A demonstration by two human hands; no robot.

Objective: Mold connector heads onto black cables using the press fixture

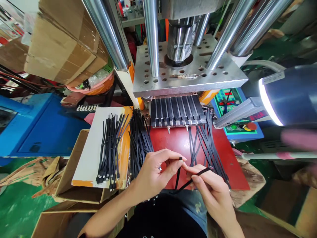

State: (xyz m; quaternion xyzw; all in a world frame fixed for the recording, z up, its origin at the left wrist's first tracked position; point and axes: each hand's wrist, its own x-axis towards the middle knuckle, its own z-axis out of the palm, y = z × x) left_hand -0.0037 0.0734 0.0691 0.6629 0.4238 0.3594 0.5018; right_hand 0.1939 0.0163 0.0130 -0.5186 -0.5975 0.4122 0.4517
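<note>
A thin black flat cable hangs in a loop between my two hands, above the front of the red work surface. One end is pinched between the thumb and fingers of my left hand; a small dark tip shows there. My right hand is closed on the other part, which runs across its fingers. The fingertips of both hands meet or nearly meet. Behind them a black slotted mould block lies under the press plate. More black cables lie to its right.
Left of my hands, a pile of black cables lies beside a white board carrying another bundle. Steel columns rise around the press. On the right stand a lit lamp and a control panel. Open cardboard boxes sit lower left.
</note>
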